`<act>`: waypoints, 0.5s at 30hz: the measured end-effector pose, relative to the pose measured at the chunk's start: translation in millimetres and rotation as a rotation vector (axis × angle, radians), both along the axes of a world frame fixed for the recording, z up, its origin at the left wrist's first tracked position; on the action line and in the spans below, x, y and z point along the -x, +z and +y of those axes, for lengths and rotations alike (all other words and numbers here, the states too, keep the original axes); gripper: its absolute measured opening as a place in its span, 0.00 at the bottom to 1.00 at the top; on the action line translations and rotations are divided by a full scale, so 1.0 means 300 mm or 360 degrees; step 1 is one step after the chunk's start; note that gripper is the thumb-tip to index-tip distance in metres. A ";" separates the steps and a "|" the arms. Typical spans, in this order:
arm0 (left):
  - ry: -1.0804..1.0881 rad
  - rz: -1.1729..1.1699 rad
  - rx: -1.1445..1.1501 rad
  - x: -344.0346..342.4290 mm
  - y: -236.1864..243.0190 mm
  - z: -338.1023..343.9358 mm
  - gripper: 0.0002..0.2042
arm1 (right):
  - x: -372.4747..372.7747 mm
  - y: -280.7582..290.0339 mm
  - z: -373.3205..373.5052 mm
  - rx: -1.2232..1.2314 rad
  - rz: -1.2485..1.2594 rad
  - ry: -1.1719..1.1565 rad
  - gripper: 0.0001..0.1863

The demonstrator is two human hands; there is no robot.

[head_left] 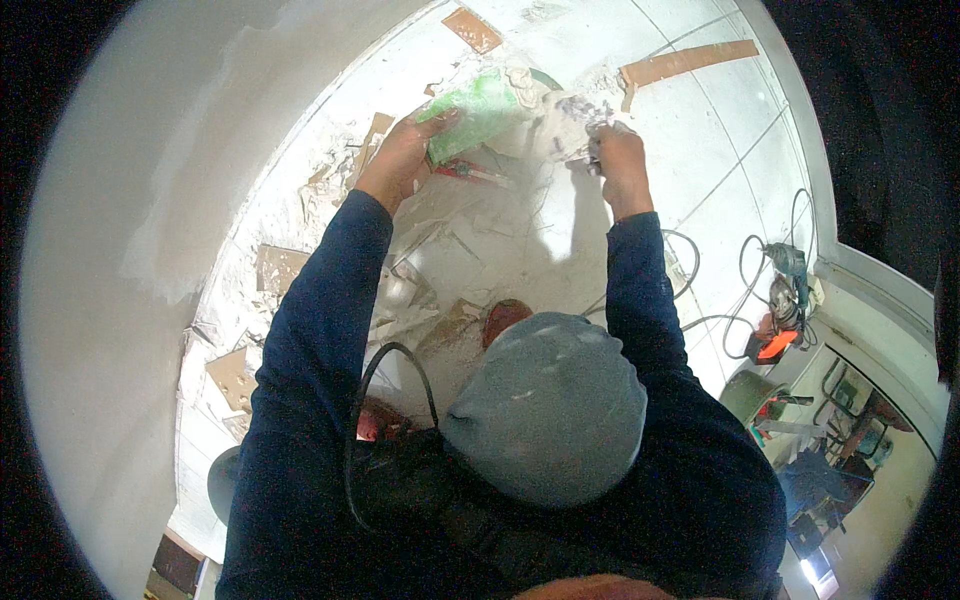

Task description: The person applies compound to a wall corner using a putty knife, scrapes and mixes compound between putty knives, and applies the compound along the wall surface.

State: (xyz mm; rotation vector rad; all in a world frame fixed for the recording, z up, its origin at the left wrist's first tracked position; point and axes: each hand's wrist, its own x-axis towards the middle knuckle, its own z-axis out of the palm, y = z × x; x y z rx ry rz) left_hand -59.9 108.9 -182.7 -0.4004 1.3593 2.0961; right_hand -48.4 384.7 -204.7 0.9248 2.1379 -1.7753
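My left hand point(405, 155) grips a flat green piece point(465, 110), smeared with white material. To its right, my right hand point(620, 165) is closed around something with a dark edge, beside a whitish, powder-coated mass point(565, 125); what exactly it holds is unclear. A red tool point(465, 172) lies below the green piece on the dusty white floor point(720, 140). A brown foot or shoe point(505, 322) shows beneath my grey cap point(545, 410).
A wall point(120, 300) runs along the left, with cardboard scraps point(280, 270) and debris at its foot. Brown strips point(690, 62) lie ahead. At right are power tools point(785, 265) with coiled cords, an orange object point(776, 345), a bucket point(745, 395) and piled items.
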 end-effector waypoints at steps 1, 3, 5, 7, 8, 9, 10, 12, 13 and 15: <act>-0.0012 0.0003 0.0003 0.002 0.021 0.003 0.21 | -0.004 0.004 -0.010 0.0003 0.0003 -0.0012 0.05; -0.0050 0.0073 0.0273 0.012 0.062 0.012 0.21 | -0.019 0.009 -0.037 0.0291 -0.0064 0.0015 0.04; -0.0208 0.0328 0.0520 0.039 0.039 -0.032 0.20 | -0.013 0.030 -0.086 0.0480 0.0001 -0.0048 0.04; -0.0376 0.0580 0.0757 0.052 0.037 -0.042 0.20 | -0.004 0.055 -0.106 0.0754 -0.0031 -0.0308 0.06; -0.0366 0.0598 0.0792 0.059 0.077 -0.033 0.19 | -0.008 0.062 -0.095 0.0754 -0.0029 -0.0321 0.06; -0.0354 0.0616 0.0828 0.067 0.111 -0.025 0.18 | -0.017 0.070 -0.081 0.0734 0.0033 -0.0235 0.06; -0.0357 0.0619 0.0830 0.076 0.140 -0.021 0.18 | -0.022 0.079 -0.071 0.0715 0.0098 -0.0143 0.07; -0.0411 0.0720 0.0914 0.086 0.179 -0.012 0.16 | -0.023 0.073 -0.063 0.0697 0.0166 -0.0052 0.07; -0.0416 0.0726 0.0914 0.080 0.190 -0.001 0.16 | -0.021 0.060 -0.061 0.0756 0.0185 -0.0105 0.07; -0.0422 0.1013 0.1072 0.067 0.208 0.025 0.15 | -0.028 0.040 -0.054 0.0814 0.0210 -0.0169 0.07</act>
